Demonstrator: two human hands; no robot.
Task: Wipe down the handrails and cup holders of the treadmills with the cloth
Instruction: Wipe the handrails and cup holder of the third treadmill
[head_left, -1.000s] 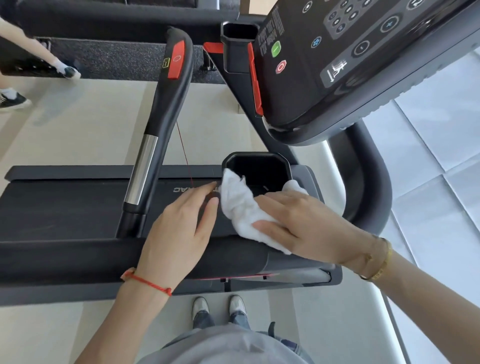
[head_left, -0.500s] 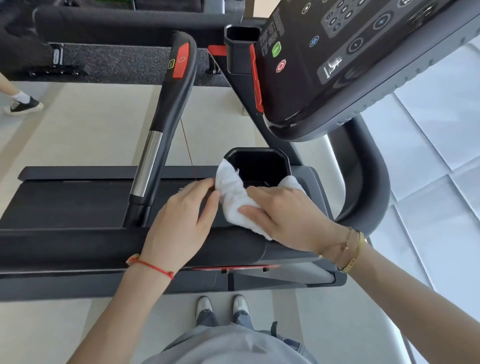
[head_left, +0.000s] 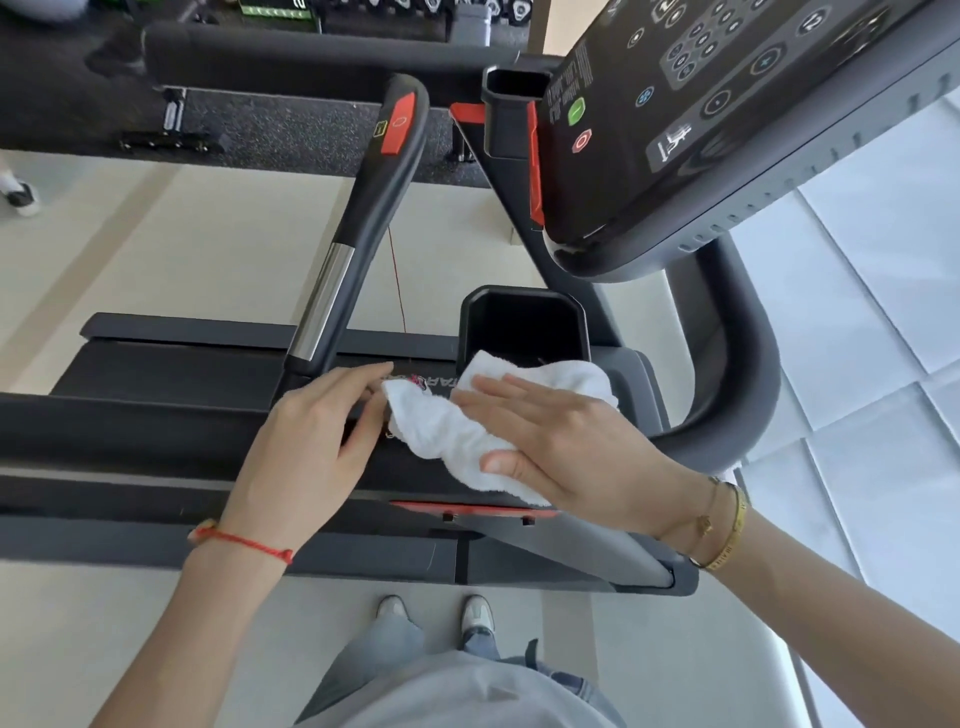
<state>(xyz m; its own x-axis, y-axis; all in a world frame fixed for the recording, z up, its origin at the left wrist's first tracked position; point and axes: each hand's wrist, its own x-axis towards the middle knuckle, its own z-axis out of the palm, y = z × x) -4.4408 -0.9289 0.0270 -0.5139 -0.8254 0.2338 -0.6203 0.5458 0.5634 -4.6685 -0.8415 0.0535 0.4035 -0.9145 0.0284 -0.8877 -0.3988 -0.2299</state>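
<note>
1. A person's grey top and two pale shoes (head_left: 435, 618) fill the bottom of the view, toes pointing at the treadmill's black side rail (head_left: 130, 535), which runs left to right just ahead of them.
2. The left hand (head_left: 306, 447), a red cord bracelet (head_left: 244, 543) at its wrist, rests on the black rail with fingers (head_left: 358, 376) straight and close together, tips touching the left edge of the cloth.
3. The right hand (head_left: 561, 447), gold bangles (head_left: 724, 525) at the wrist, lies flat on the white cloth (head_left: 447, 426), fingers extended and slightly apart, thumb pressing the near edge.
4. The cloth is bunched, its long axis running from near left to far right, with the far end lapping the near rim of the cup holder (head_left: 524, 327).
5. The black, open-topped cup holder sits just beyond the hands; bare pale floor (head_left: 208, 249) lies open to the left past the belt.
6. A handrail (head_left: 358, 228) with a chrome section and a red button rises from beside the left fingertips, slanting away to the upper right.
7. The console (head_left: 727, 119) overhangs the cup holder from the upper right, and a curved dark bar (head_left: 737, 353) closes in the right side.
8. A second cup holder (head_left: 511, 104) stands farthest back, left of the console.
</note>
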